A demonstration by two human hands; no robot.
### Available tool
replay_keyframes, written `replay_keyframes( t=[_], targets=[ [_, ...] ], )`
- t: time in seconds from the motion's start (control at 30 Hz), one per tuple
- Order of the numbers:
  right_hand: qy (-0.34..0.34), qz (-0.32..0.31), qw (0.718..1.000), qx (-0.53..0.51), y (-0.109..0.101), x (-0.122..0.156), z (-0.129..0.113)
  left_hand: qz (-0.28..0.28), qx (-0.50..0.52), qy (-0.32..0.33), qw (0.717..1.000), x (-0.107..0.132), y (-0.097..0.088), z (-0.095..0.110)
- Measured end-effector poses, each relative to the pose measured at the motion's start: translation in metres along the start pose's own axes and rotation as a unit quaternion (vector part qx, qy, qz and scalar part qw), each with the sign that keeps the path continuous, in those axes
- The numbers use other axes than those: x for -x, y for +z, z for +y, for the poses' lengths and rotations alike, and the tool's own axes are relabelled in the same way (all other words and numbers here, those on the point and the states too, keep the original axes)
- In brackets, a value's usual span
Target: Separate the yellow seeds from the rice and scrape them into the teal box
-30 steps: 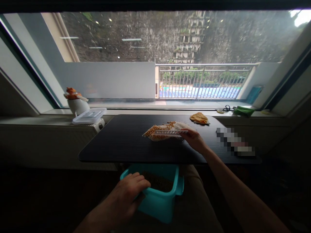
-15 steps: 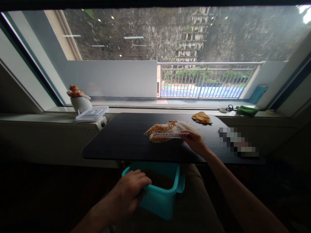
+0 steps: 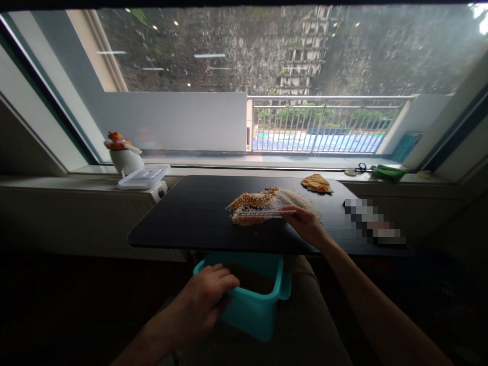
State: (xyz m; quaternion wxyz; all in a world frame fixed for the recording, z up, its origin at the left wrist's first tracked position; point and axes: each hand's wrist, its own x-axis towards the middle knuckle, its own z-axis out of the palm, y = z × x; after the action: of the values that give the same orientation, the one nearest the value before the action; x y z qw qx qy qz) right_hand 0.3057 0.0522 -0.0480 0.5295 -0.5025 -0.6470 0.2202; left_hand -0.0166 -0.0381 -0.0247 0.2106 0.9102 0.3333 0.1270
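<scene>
My left hand [image 3: 211,284] is closed over the near left rim of a turquoise bin [image 3: 249,317] below the table edge; dark loose contents [image 3: 251,281] show inside it. Over the table, my right hand [image 3: 303,223] pinches the right end of a thin, whitish strip with a row of markings or slots [image 3: 263,213]; its exact kind is unclear. The strip is held level across the near side of a spread pile of yellowish beans [image 3: 249,201] and white grains [image 3: 293,198]. One small orange bean [image 3: 255,234] lies apart, nearer me.
The black table [image 3: 179,218] has a crumpled yellow cloth [image 3: 316,183] at the back and a blurred object [image 3: 373,223] at the right. A clear plastic box [image 3: 145,176] and white figure [image 3: 125,158] stand left. Scissors [image 3: 360,168] and green cloth [image 3: 389,173] lie on the sill.
The strip has shifted slightly left and nearer me, and more dark table shows between the beans and grains. A single bean now lies in front of the pile. My left hand stays on the bin.
</scene>
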Motion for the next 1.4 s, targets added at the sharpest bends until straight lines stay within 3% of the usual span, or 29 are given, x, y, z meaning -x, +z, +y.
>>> replay_keyframes(
  t=[0.17, 0.3, 0.53, 0.7, 0.8, 1.03, 1.17, 1.3, 1.4],
  targets=[
    [-0.009, 0.013, 1.000, -0.001, 0.000, -0.002, -0.006, -0.001, -0.006, 0.003, 1.000, -0.002, 0.000, 0.004],
    [-0.019, 0.043, 0.999, -0.007, -0.008, 0.002, -0.024, -0.006, -0.012, -0.001, 1.000, -0.004, 0.001, 0.006],
    [0.003, 0.085, 0.995, 0.050, -0.050, 0.063, -0.059, -0.005, -0.037, 0.000, 0.999, -0.011, 0.005, 0.012],
    [0.043, 0.028, 0.998, 0.042, -0.068, 0.097, -0.065, -0.001, -0.027, 0.014, 1.000, -0.012, 0.003, 0.016],
    [0.020, 0.014, 0.999, 0.027, -0.050, 0.092, -0.066, 0.002, -0.035, 0.002, 0.999, -0.001, -0.002, 0.012],
    [-0.024, -0.033, 0.999, -0.016, 0.038, 0.053, -0.069, 0.051, -0.038, -0.036, 0.997, 0.052, -0.017, -0.021],
    [-0.016, -0.074, 0.997, -0.018, 0.050, 0.045, -0.077, 0.065, -0.054, -0.048, 0.995, 0.069, -0.026, -0.035],
    [-0.034, -0.029, 0.999, -0.017, 0.067, 0.035, -0.089, 0.058, -0.068, -0.061, 0.994, 0.073, -0.036, -0.039],
    [-0.069, -0.075, 0.994, -0.024, 0.085, 0.032, -0.101, 0.063, -0.076, -0.069, 0.993, 0.075, -0.037, -0.038]
  ],
)
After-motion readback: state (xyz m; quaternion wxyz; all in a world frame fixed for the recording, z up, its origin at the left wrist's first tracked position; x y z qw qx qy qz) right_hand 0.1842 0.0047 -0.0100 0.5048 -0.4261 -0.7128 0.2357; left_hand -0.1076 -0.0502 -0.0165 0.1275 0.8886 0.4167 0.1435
